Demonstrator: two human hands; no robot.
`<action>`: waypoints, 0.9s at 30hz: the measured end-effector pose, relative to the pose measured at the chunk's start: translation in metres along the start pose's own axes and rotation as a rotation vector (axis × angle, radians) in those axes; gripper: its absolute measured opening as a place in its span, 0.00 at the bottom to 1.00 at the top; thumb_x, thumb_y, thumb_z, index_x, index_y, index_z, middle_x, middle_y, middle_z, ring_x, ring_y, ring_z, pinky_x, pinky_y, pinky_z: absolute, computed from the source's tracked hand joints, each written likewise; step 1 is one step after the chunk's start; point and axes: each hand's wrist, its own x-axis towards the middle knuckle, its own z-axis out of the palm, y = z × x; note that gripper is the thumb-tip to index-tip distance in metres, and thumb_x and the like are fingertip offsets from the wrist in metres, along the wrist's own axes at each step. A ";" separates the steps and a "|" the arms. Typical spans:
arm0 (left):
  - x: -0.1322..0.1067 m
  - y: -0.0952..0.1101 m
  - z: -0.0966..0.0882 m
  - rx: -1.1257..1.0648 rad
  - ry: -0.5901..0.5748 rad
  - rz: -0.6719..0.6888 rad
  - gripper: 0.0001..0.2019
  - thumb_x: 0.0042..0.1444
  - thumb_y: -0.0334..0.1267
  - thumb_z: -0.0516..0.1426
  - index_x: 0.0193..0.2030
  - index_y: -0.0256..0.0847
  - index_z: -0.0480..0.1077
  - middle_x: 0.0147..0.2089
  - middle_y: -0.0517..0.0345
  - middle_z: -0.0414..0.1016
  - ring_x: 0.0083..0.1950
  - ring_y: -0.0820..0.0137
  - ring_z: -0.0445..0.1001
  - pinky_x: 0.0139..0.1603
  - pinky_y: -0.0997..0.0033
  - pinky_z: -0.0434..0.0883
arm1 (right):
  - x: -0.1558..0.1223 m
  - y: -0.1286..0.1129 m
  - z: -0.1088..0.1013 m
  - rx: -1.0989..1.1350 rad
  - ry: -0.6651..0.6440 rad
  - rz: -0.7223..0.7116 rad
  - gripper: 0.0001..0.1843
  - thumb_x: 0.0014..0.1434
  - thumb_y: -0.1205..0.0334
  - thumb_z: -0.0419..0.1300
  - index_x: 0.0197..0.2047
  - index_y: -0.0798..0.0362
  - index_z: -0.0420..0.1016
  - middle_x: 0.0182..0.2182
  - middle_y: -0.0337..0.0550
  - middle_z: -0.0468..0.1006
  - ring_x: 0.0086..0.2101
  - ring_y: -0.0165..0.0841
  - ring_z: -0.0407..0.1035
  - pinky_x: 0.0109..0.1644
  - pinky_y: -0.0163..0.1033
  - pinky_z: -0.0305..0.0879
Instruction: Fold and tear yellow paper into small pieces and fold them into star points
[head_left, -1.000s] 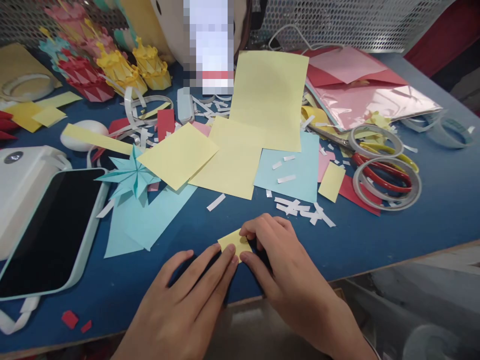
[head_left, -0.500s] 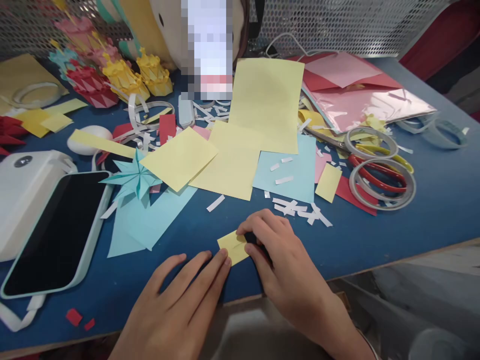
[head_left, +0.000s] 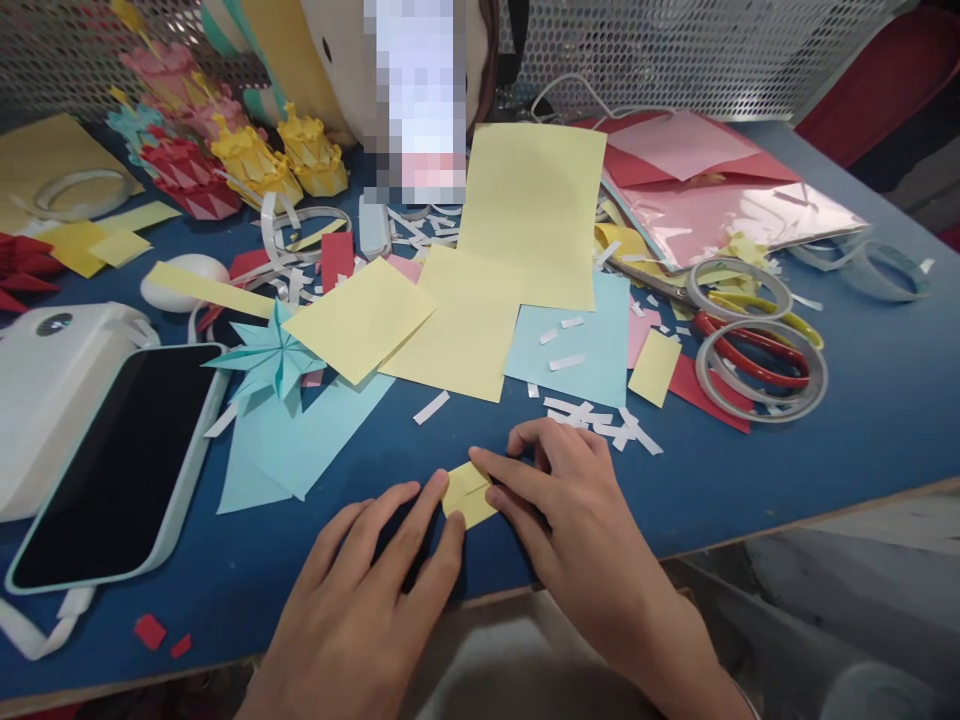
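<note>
On the blue surface, the left hand and right hand touched opposite sides of a small folded yellow paper, thumb and forefinger apart in each grip.

We are flanking a paper slip with our left hand and right hand at the front of the table. Paper sheets are lying behind, a phone and paper star left, tape rolls partly over scissors right, paper models standing back left.
</note>
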 end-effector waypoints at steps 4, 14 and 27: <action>0.004 0.003 -0.001 0.030 -0.005 -0.012 0.21 0.63 0.29 0.48 0.61 0.45 0.66 0.61 0.53 0.73 0.56 0.57 0.70 0.56 0.56 0.60 | 0.001 0.000 -0.001 0.007 -0.014 -0.002 0.19 0.65 0.72 0.52 0.53 0.54 0.79 0.39 0.53 0.73 0.41 0.44 0.67 0.45 0.53 0.60; 0.005 0.004 0.005 -0.020 -0.004 0.013 0.25 0.65 0.27 0.46 0.69 0.41 0.55 0.65 0.56 0.69 0.65 0.60 0.62 0.64 0.56 0.51 | 0.000 0.005 0.004 -0.061 0.072 -0.085 0.16 0.66 0.72 0.52 0.50 0.53 0.78 0.37 0.49 0.71 0.38 0.38 0.65 0.43 0.46 0.60; 0.015 -0.002 0.003 0.144 0.094 0.287 0.23 0.56 0.17 0.42 0.57 0.23 0.63 0.52 0.38 0.79 0.54 0.58 0.78 0.57 0.57 0.62 | 0.007 0.006 0.001 -0.440 0.000 -0.490 0.15 0.68 0.71 0.44 0.46 0.59 0.72 0.36 0.47 0.72 0.33 0.38 0.61 0.41 0.44 0.59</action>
